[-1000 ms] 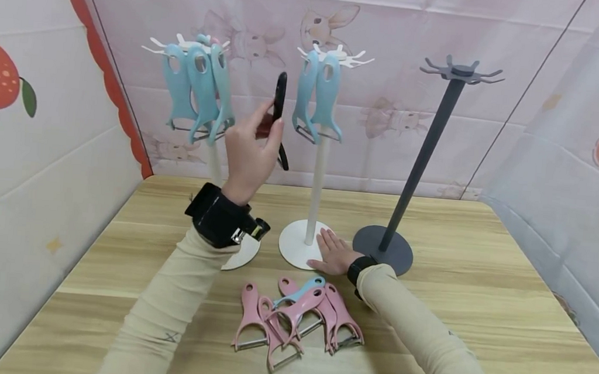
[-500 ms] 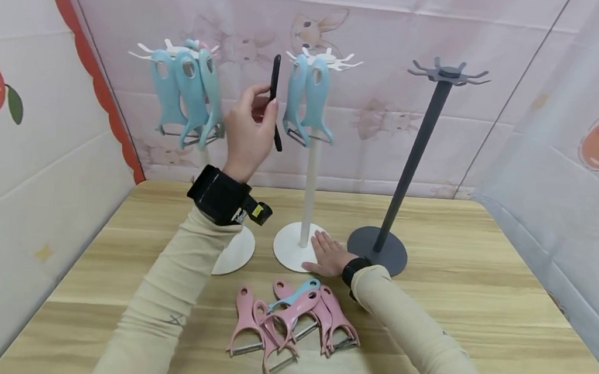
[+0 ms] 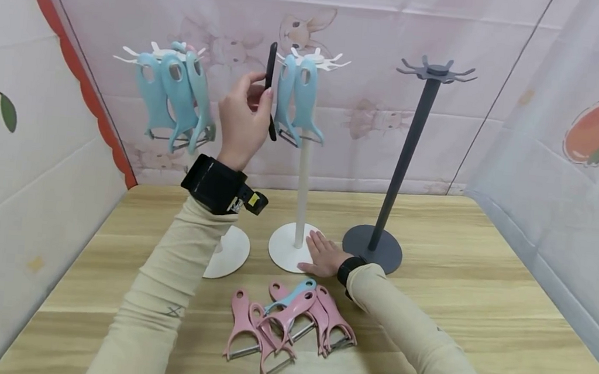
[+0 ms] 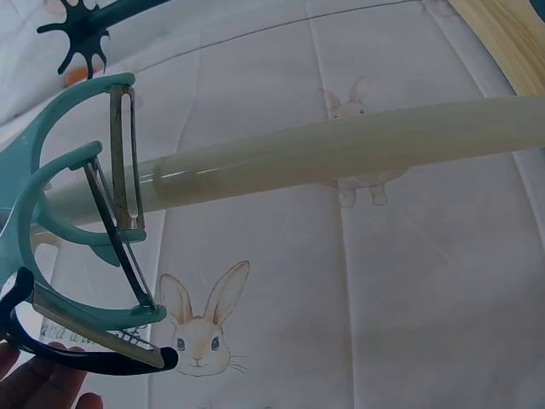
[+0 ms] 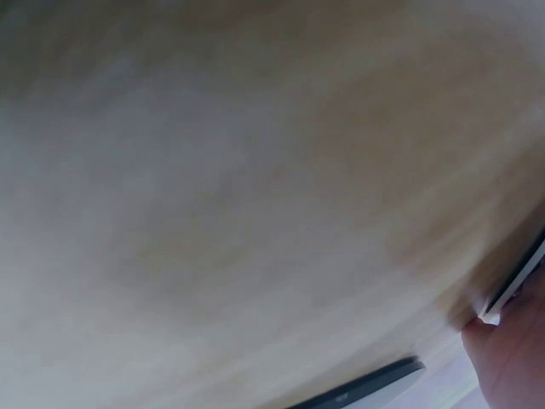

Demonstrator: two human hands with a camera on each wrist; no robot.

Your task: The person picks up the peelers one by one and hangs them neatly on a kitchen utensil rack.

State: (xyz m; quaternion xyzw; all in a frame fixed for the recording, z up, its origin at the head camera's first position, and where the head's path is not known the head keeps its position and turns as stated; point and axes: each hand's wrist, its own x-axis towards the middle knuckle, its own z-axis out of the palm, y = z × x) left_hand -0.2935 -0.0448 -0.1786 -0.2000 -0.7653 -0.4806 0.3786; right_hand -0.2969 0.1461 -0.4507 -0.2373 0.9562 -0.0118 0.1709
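My left hand (image 3: 244, 118) is raised and pinches a black peeler (image 3: 271, 64) upright, just left of the middle white stand (image 3: 302, 193). Two light-blue peelers (image 3: 305, 96) hang from that stand's hooks. In the left wrist view the black peeler (image 4: 94, 361) shows its blade right beside the blue peelers (image 4: 89, 234); its handle is mostly out of that view. My right hand (image 3: 323, 254) rests flat on the stand's round white base (image 3: 283, 250), fingers straight. Only a bit of the right hand (image 5: 515, 349) enters the right wrist view.
At the left, another white stand (image 3: 159, 52) bears several blue peelers (image 3: 176, 92) and a partly hidden pink piece. A dark grey stand (image 3: 407, 154) with bare hooks stands right. Several pink peelers (image 3: 241, 317) and one blue peeler (image 3: 293, 295) lie piled on the wooden table (image 3: 479, 318) in front.
My left hand has risen with the black peeler and come closer to the middle stand's hanging peelers. The right hand stays on the base. The head view has shifted slightly.
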